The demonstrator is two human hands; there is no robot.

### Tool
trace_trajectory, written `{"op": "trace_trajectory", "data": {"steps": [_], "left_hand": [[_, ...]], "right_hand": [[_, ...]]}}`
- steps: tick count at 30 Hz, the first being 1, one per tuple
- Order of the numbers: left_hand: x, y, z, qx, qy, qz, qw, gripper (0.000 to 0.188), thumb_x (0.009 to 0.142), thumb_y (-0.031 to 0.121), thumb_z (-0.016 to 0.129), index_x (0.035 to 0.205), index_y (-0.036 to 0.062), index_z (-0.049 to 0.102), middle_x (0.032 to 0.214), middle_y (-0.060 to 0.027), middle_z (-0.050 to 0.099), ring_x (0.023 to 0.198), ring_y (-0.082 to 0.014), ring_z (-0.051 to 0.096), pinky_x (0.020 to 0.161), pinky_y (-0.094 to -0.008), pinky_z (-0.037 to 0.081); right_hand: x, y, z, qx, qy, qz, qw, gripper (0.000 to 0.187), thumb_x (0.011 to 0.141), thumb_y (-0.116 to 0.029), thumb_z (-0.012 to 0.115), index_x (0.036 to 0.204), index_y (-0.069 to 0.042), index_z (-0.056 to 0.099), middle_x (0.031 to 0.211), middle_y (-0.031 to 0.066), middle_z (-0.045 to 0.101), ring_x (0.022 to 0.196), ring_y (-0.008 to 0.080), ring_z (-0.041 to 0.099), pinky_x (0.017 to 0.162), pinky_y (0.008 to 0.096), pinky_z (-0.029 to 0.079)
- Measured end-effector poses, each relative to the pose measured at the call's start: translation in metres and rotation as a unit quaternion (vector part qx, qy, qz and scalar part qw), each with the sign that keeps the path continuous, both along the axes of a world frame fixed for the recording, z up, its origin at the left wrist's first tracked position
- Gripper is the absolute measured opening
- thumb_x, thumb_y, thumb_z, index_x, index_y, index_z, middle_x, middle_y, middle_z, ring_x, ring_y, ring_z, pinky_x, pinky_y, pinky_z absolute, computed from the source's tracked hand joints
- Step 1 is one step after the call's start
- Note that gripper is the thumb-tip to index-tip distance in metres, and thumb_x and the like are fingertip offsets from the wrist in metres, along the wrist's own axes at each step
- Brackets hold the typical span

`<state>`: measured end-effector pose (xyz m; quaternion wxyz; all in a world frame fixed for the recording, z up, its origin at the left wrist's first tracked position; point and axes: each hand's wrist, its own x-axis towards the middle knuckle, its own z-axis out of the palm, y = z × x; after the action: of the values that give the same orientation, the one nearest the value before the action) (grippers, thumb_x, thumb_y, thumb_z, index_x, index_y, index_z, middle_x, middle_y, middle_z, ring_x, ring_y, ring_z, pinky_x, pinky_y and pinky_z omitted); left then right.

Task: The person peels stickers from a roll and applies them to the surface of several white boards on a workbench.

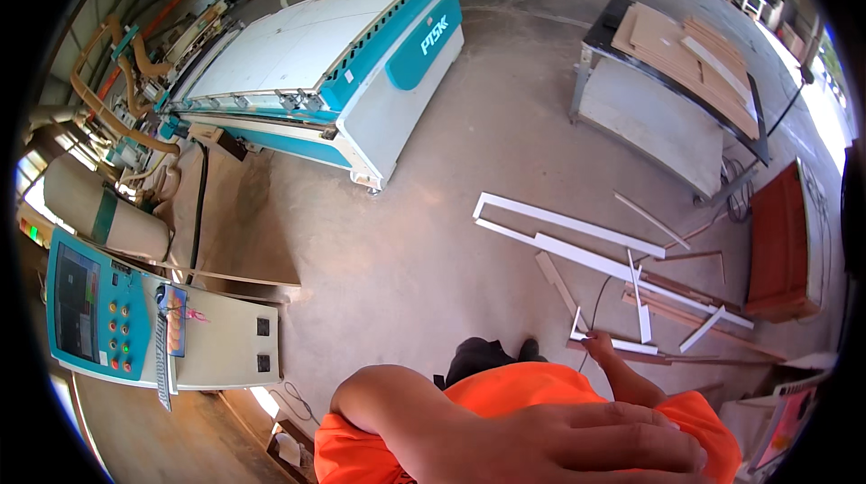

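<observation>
My left forearm crosses my orange shirt (532, 385). My left hand (622, 439) lies large in front of the shirt's right side, fingers stretched out and close together, nothing visible in it. Lower down at my right side, my right hand (598, 345) looks small, with its fingers curled. It overlaps the end of a white strip (631, 346) in the picture; whether it grips the strip or only passes in front of it, I cannot tell. Beside that hand runs a thin dark cable (599, 299). A long white strip (622, 267) lies on the floor beyond.
Ahead on the left stands a large teal-and-white flatbed machine (262, 51). A control console (230, 340) with screen and buttons is at near left. Brown boards (672, 46) lie on a black-topped table (604, 24) at right. A reddish-brown cabinet (780, 245) stands near the scattered strips.
</observation>
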<state>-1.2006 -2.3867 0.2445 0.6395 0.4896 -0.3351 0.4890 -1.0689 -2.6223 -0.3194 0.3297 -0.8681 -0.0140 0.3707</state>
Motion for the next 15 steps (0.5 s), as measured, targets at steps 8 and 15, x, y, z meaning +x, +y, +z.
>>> {"op": "trace_trajectory", "data": {"steps": [8,15], "left_hand": [[0.134,0.215,-0.059,0.190,-0.062,0.241,0.950,0.030,0.091,0.024,0.047,0.089,-0.0005,0.064,0.102,-0.0229,0.064,0.093,-0.0368,0.061,0.078,-0.0449,0.051],[0.323,0.382,-0.116,0.167,0.194,0.112,0.960,0.034,0.094,0.015,0.040,0.107,-0.0111,0.056,0.112,-0.0233,0.058,0.097,-0.0371,0.057,0.082,-0.0421,0.047]], "right_hand": [[0.232,0.211,0.039,0.052,-0.071,0.030,0.996,0.043,0.073,-0.021,0.069,0.109,0.000,0.064,0.099,0.0171,0.068,0.091,0.0261,0.065,0.082,0.0338,0.050],[0.308,0.251,0.011,-0.026,-0.029,0.064,0.997,0.035,0.072,-0.023,0.068,0.100,-0.002,0.066,0.090,0.0138,0.069,0.085,0.0268,0.064,0.078,0.0376,0.049]]}}
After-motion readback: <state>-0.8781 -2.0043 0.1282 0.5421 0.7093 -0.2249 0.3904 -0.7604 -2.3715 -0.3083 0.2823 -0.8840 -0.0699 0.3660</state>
